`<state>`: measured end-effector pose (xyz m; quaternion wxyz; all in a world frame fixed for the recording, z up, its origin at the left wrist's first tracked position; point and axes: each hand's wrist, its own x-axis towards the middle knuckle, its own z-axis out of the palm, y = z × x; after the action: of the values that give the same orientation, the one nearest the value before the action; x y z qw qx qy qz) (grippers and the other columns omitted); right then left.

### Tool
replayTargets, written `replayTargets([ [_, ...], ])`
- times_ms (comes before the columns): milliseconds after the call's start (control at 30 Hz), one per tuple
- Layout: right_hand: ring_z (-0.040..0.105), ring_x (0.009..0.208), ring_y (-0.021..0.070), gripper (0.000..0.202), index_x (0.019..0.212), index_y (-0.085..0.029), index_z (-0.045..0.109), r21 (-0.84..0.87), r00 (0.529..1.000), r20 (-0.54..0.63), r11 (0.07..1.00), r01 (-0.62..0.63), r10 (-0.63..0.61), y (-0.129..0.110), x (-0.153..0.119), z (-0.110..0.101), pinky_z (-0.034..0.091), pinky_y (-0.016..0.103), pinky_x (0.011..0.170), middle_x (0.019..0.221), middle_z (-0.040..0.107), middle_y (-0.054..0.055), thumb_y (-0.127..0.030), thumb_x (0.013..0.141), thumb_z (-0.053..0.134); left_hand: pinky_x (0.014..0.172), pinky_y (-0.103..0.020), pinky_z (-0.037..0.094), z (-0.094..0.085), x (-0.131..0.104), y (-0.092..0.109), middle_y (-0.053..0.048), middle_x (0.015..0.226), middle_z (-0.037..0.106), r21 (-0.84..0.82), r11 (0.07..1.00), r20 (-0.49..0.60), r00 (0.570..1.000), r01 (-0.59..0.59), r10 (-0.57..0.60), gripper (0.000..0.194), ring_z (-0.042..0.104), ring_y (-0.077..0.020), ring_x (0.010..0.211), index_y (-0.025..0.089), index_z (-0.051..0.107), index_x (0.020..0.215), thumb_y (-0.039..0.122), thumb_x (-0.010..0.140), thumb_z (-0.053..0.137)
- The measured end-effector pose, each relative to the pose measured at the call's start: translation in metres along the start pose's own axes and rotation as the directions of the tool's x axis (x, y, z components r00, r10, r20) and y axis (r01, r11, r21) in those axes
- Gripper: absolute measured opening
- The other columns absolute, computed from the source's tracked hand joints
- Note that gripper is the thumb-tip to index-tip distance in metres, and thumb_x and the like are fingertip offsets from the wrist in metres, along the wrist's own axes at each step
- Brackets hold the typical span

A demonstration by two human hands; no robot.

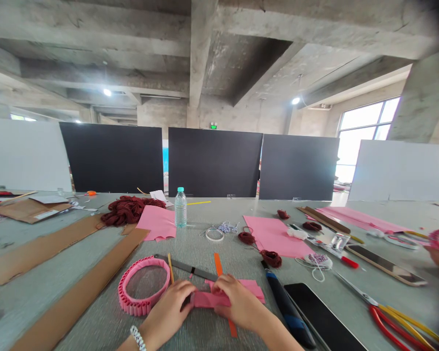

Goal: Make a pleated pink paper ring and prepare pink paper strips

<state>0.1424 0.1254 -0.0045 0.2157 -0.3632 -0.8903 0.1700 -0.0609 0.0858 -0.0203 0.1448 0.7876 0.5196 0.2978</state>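
Between my hands, just above the table, lies a folded pink strip (204,300). My left hand (173,301) pinches its left end, and my right hand (237,300) is closed on its right part. More pink paper (255,289) shows behind and right of my right hand. An orange strip (218,264) runs under that hand toward the front edge. A pink pleated ring (135,304) rests left of my left hand. A thin wooden stick (170,268) and a grey metal strip (181,265) lie just beyond my hands.
A black-and-blue cutter (287,304), a black phone (322,317) and red-handled scissors (373,302) lie at right. Ahead are a plastic bottle (180,209), a tape roll (214,235), pink sheets (278,236) and dark red yarn (126,209). Cardboard strips (84,287) cross the left.
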Motion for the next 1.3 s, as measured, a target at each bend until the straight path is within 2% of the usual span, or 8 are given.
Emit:
replayTargets([
  [300, 0.047, 0.089, 0.0165, 0.023, 0.087, -0.020, 0.052, 0.037, 1.000, -0.023, 0.999, 0.014, -0.013, -0.001, -0.001, 0.001, 0.034, 0.023, 0.077, 0.091, 0.056, 0.002, -0.012, 0.065, 0.050, 0.087, -0.026, 0.035, 0.001, -0.001, 0.000, 0.000, 0.099, 0.056, -0.021, 1.000, -0.008, 1.000, 0.001, -0.001, 0.028, 0.049, -0.0144, 0.095, 0.024, 0.056, 0.096, 0.011, 0.072, 0.050],
  [533, 0.048, 0.094, 0.0149, 0.033, 0.088, -0.019, 0.052, 0.052, 0.997, -0.069, 0.998, 0.034, -0.030, 0.000, 0.000, 0.002, 0.032, 0.022, 0.081, 0.095, 0.056, 0.002, -0.003, 0.061, 0.043, 0.085, -0.026, 0.037, -0.001, 0.000, 0.001, 0.000, 0.095, 0.058, -0.022, 1.000, -0.042, 0.999, 0.011, -0.011, 0.022, 0.051, -0.0141, 0.092, 0.023, 0.057, 0.092, 0.015, 0.073, 0.052],
  [733, 0.049, 0.092, 0.0149, 0.026, 0.089, -0.021, 0.054, 0.085, 0.995, -0.099, 0.996, 0.029, -0.020, -0.003, 0.002, 0.001, 0.033, 0.023, 0.081, 0.093, 0.058, 0.002, -0.008, 0.069, 0.042, 0.084, -0.027, 0.037, -0.002, -0.001, 0.004, 0.000, 0.094, 0.058, -0.026, 0.999, -0.071, 0.997, -0.020, 0.018, 0.021, 0.051, -0.0150, 0.092, 0.024, 0.058, 0.091, 0.014, 0.075, 0.048],
  [833, 0.051, 0.083, 0.0148, 0.016, 0.082, -0.021, 0.055, 0.096, 0.994, -0.106, 0.995, 0.011, 0.000, -0.006, 0.003, 0.000, 0.035, 0.022, 0.073, 0.085, 0.059, 0.002, -0.014, 0.072, 0.045, 0.085, -0.028, 0.036, -0.002, -0.001, 0.005, 0.000, 0.096, 0.058, -0.058, 0.998, -0.104, 0.994, -0.039, 0.033, 0.023, 0.051, -0.0151, 0.093, 0.025, 0.058, 0.092, 0.013, 0.075, 0.046],
  [933, 0.046, 0.059, 0.0113, 0.010, 0.072, -0.020, 0.054, 0.142, 0.995, -0.086, 0.989, -0.038, 0.051, -0.007, 0.005, 0.000, 0.032, 0.020, 0.054, 0.063, 0.053, -0.002, -0.018, 0.074, 0.045, 0.084, -0.028, 0.037, -0.002, -0.001, 0.005, -0.002, 0.099, 0.058, -0.167, 0.986, -0.162, 0.987, -0.026, -0.001, 0.025, 0.052, -0.0155, 0.092, 0.025, 0.055, 0.098, 0.016, 0.076, 0.047],
  [1033, 0.038, 0.052, 0.0088, 0.010, 0.069, -0.018, 0.051, 0.300, 0.992, -0.092, 0.953, -0.054, 0.085, -0.008, 0.008, 0.003, 0.026, 0.019, 0.049, 0.055, 0.044, -0.005, -0.022, 0.076, 0.045, 0.076, -0.028, 0.041, -0.004, 0.002, 0.006, -0.004, 0.098, 0.059, -0.396, 0.917, -0.162, 0.978, 0.054, -0.128, 0.031, 0.055, -0.0157, 0.083, 0.021, 0.049, 0.106, 0.025, 0.076, 0.049],
  [1200, 0.031, 0.051, 0.0071, 0.014, 0.068, -0.015, 0.046, 0.561, 0.994, -0.039, 0.826, -0.060, 0.098, -0.011, 0.011, 0.013, 0.024, 0.019, 0.046, 0.056, 0.036, -0.005, -0.027, 0.075, 0.048, 0.063, -0.024, 0.040, -0.006, 0.005, 0.013, -0.002, 0.065, 0.060, -0.659, 0.743, -0.051, 0.978, 0.118, -0.201, 0.024, 0.054, -0.0150, 0.066, 0.013, 0.059, 0.071, 0.035, 0.076, 0.049],
  [1300, 0.029, 0.049, 0.0066, 0.019, 0.065, -0.015, 0.046, 0.624, 0.997, 0.014, 0.778, -0.071, 0.080, -0.014, 0.010, 0.019, 0.022, 0.019, 0.045, 0.056, 0.035, -0.005, -0.030, 0.075, 0.049, 0.060, -0.024, 0.038, -0.004, 0.005, 0.015, 0.001, 0.058, 0.055, -0.792, 0.602, -0.051, 0.971, 0.103, -0.233, 0.023, 0.050, -0.0123, 0.059, 0.014, 0.057, 0.066, 0.033, 0.076, 0.050],
])
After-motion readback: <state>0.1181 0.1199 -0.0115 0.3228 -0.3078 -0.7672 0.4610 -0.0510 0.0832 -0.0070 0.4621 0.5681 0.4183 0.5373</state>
